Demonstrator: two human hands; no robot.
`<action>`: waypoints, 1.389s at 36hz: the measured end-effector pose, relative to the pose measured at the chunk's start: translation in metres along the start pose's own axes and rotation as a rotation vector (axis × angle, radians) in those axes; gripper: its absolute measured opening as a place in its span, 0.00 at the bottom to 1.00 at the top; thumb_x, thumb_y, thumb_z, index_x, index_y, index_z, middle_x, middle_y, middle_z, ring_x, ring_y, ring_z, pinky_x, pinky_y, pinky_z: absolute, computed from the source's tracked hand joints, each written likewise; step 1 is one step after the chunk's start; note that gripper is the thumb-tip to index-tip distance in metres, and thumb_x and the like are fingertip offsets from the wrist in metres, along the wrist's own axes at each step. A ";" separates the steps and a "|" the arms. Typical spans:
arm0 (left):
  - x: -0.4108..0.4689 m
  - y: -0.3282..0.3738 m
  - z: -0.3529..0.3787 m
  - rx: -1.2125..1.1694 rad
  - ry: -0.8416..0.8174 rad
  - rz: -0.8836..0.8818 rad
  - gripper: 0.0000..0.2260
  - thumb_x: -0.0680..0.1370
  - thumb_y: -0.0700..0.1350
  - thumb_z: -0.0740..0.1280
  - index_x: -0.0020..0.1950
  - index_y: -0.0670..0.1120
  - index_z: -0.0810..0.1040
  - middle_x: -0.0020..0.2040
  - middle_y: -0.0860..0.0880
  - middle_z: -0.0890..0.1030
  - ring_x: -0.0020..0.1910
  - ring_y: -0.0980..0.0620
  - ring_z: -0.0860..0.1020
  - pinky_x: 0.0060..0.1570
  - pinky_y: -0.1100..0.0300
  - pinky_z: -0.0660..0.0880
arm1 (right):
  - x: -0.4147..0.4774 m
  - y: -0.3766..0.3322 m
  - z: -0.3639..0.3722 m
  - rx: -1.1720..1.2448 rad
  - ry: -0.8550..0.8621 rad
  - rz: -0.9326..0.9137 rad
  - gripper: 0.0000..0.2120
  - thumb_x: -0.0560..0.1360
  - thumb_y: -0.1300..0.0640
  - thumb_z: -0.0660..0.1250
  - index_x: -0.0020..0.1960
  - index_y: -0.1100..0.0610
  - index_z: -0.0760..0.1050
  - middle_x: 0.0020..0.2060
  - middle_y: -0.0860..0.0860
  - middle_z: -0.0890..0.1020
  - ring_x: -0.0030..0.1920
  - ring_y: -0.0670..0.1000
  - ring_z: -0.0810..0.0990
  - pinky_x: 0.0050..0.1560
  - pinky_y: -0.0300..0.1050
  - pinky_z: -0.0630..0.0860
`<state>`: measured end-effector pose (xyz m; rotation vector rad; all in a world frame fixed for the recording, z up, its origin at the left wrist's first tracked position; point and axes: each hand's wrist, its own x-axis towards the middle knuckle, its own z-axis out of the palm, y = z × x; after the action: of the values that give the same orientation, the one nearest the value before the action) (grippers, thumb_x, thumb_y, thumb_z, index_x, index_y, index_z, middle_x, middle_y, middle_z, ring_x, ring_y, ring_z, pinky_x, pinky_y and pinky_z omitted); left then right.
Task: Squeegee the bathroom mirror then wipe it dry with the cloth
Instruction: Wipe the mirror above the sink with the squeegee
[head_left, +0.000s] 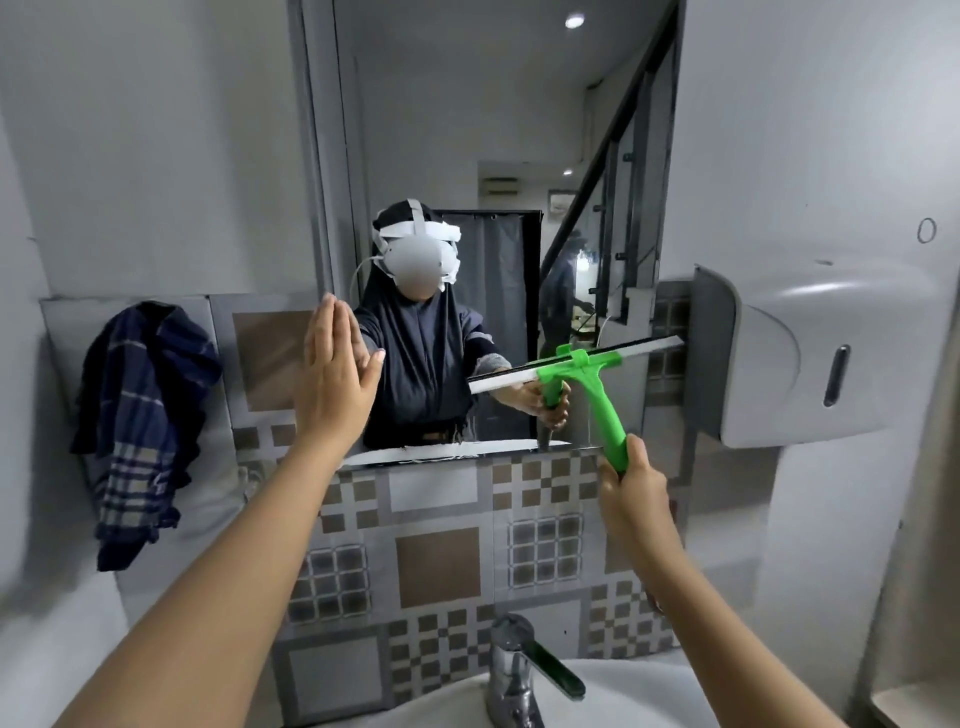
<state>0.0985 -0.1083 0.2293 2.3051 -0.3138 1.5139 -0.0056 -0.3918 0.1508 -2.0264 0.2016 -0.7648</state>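
Observation:
The bathroom mirror hangs on the wall ahead, above patterned tiles. My right hand grips the lower end of a green squeegee. Its blade lies tilted against the mirror's lower right part, right end higher. My left hand is flat, fingers together, pressed against the mirror's lower left edge and holds nothing. A dark blue checked cloth hangs on the wall left of the mirror, away from both hands. A white streak runs along the mirror's bottom edge.
A white dispenser juts from the wall right of the mirror, close to the blade's right end. Below are a chrome tap with a dark lever and the white sink rim. The mirror reflects a person wearing a headset.

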 end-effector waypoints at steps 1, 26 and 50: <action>0.000 -0.001 -0.001 -0.004 -0.003 0.012 0.30 0.78 0.48 0.63 0.74 0.38 0.53 0.75 0.40 0.54 0.74 0.43 0.54 0.71 0.52 0.57 | -0.003 -0.003 0.004 0.038 0.001 0.020 0.15 0.79 0.59 0.57 0.65 0.59 0.63 0.41 0.57 0.75 0.31 0.52 0.73 0.26 0.43 0.69; 0.014 -0.041 -0.016 0.002 -0.129 0.192 0.31 0.79 0.47 0.60 0.75 0.40 0.47 0.77 0.42 0.49 0.75 0.46 0.49 0.73 0.50 0.53 | -0.101 -0.071 0.120 0.356 0.021 0.216 0.07 0.80 0.56 0.56 0.50 0.60 0.66 0.33 0.51 0.69 0.28 0.47 0.65 0.26 0.38 0.64; 0.002 -0.045 -0.011 -0.045 -0.106 0.199 0.30 0.79 0.45 0.61 0.75 0.39 0.50 0.76 0.42 0.52 0.75 0.46 0.52 0.71 0.48 0.58 | -0.136 -0.036 0.152 0.047 -0.115 0.074 0.06 0.79 0.59 0.56 0.56 0.54 0.63 0.38 0.55 0.74 0.33 0.53 0.71 0.31 0.49 0.71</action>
<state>0.1070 -0.0631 0.2270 2.3820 -0.6156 1.4592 -0.0295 -0.2056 0.0636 -2.0005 0.1897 -0.5996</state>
